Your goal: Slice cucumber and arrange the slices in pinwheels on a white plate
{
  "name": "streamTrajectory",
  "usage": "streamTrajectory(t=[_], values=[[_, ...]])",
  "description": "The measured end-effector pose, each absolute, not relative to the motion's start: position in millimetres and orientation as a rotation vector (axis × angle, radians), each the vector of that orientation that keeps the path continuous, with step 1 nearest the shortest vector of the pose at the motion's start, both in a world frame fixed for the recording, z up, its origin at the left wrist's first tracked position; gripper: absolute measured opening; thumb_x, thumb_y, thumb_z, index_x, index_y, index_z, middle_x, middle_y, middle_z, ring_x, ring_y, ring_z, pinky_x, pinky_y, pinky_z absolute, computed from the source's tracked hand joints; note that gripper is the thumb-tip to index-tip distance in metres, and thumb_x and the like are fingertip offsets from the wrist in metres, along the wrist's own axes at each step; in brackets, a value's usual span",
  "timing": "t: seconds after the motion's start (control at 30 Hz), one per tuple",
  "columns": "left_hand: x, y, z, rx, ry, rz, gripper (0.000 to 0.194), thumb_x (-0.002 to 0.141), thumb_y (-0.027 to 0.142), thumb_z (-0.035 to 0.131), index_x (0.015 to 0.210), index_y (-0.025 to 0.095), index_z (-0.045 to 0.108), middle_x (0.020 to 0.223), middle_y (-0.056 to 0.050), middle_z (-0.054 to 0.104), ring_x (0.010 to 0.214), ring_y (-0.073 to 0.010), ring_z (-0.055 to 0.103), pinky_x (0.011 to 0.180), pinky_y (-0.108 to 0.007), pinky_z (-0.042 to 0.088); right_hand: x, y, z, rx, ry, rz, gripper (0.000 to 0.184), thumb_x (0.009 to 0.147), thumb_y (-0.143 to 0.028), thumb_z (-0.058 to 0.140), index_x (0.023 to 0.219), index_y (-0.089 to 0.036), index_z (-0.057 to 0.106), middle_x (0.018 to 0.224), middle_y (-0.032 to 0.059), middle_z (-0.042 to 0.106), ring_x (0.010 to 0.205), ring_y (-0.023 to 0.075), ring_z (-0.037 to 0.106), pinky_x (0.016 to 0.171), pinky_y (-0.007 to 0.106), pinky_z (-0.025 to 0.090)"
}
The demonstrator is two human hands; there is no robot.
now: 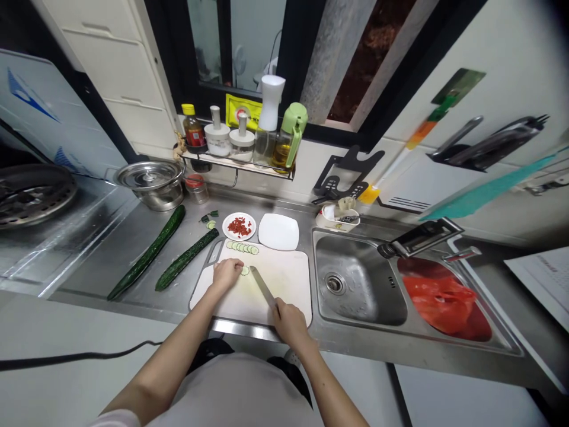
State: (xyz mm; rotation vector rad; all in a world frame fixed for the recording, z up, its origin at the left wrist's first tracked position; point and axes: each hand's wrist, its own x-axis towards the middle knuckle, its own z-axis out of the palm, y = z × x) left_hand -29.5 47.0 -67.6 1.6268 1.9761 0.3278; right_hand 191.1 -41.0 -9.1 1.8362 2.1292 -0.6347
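A white cutting board (pixel 284 279) lies on the steel counter in front of me. My left hand (pixel 226 274) is closed over a short piece of cucumber (pixel 244 270) on the board. My right hand (pixel 290 321) grips the handle of a knife (pixel 262 286), whose blade points toward the cucumber piece. A row of several cucumber slices (pixel 242 247) lies along the board's far edge.
Two whole cucumbers (pixel 149 252) (pixel 186 258) lie left of the board. Behind it sit a small plate of red bits (pixel 239 226) and a white dish (pixel 278 231). A sink (pixel 355 284) is to the right, with a red basin (pixel 444 302) beyond. A rack of bottles (pixel 242 148) lines the wall.
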Motion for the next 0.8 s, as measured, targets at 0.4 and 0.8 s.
streamTrajectory(t=[0.4,0.8], values=[[-31.8,42.5,-75.6,1.628,2.012,0.344,0.026,0.084,0.025,0.051,0.099,0.030,0.072,0.110,-0.003,0.070,0.105,-0.0227,0.059,0.090,-0.036,0.039,181.6,-41.3,-7.4,1.752,2.126,-0.633,0.027,0.095,-0.021,0.033,0.107,-0.018,0.058,0.095,0.0128,0.070,0.091,0.0243,0.066,0.072,0.031,0.041],[-31.2,40.5,-75.4,1.615,2.000,0.369,0.026,0.083,0.025,0.052,0.099,0.031,0.072,0.103,-0.002,0.069,0.103,-0.0220,0.059,0.089,-0.036,0.037,179.3,-35.2,-10.8,1.677,2.160,-0.603,0.027,0.092,-0.016,0.035,0.108,-0.016,0.057,0.095,0.0136,0.070,0.092,0.0251,0.066,0.072,0.031,0.042]])
